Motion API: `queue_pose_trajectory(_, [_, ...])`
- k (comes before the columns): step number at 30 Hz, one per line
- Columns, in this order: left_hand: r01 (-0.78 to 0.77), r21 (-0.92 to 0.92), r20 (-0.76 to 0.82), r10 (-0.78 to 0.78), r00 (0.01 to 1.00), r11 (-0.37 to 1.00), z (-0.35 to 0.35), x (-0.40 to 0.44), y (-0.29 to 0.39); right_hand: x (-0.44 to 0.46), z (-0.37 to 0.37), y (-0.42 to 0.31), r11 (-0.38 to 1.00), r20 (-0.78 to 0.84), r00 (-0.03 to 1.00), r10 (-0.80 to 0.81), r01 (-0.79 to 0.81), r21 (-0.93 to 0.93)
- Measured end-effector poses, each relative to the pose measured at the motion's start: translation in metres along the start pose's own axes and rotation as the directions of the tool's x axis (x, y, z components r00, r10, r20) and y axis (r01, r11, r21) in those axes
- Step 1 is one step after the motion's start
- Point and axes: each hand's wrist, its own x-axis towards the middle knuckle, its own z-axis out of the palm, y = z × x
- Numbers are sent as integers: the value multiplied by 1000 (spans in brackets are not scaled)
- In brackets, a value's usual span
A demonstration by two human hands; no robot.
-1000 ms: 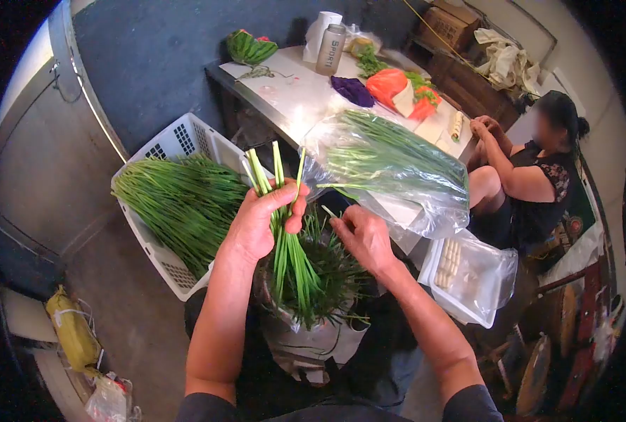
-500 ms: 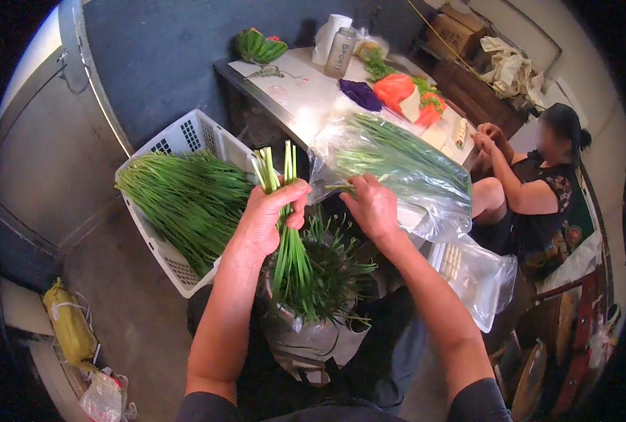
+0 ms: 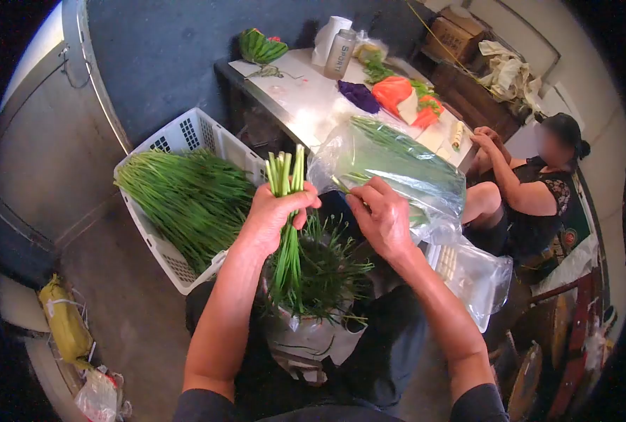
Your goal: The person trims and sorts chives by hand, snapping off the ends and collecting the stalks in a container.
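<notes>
My left hand (image 3: 274,216) is closed around a bunch of garlic chives (image 3: 286,169), with the pale cut ends pointing up and the green leaves hanging below. To its right, my right hand (image 3: 382,214) is pinched on a single chive stalk (image 3: 339,183), whose tip sticks out to the left of the fingers. Beneath both hands, a tangled heap of dark green trimmings (image 3: 327,271) fills a container (image 3: 313,341) between my knees. A clear plastic bag (image 3: 436,200) with long chives inside lies just beyond my right hand.
On the left, a white crate (image 3: 175,278) holds many chives. The table (image 3: 292,98) carries a watermelon piece (image 3: 262,46), a bottle (image 3: 339,53), a purple cloth (image 3: 358,96) and red bags (image 3: 391,93). A seated person (image 3: 531,179) works at right beside a plastic-covered tray (image 3: 468,281).
My left hand and its bunch have shifted slightly right. My right hand has moved a little right and down, still pinching the stalk. The view has tilted slightly.
</notes>
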Motion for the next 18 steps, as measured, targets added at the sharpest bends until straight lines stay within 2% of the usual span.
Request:
queue_pose_trajectory(4, [14,58,59,-18,998,998,10,-4,-5,-8,0,-3,996,38,995,91,-92,18])
queue_pose_trajectory(5, [25,73,79,-31,996,997,10,-4,-8,-12,2,3,994,93,989,112,-112,-5])
queue_pose_trajectory(7, [28,68,54,-32,998,997,8,-2,-14,-17,1,7,991,148,980,133,-130,-31])
queue_pose_trajectory(10, [-59,28,-132,62,989,998,9,2,-14,-24,-2,9,985,192,969,155,-136,-108])
queue_pose_trajectory(13, [-46,63,-118,53,992,997,11,-1,-10,-27,-5,11,992,244,964,105,-86,-89])
queue_pose_trajectory(15, [-28,79,-101,36,994,996,6,0,-13,-25,-9,5,987,196,975,106,-127,102])
queue_pose_trajectory(16, [6,91,-52,-1,999,996,6,-1,-12,-22,-12,0,987,197,975,107,-129,101])
queue_pose_trajectory(18, [37,105,2,-37,999,994,12,-5,-8,-13,-17,-13,966,98,990,98,-119,231])
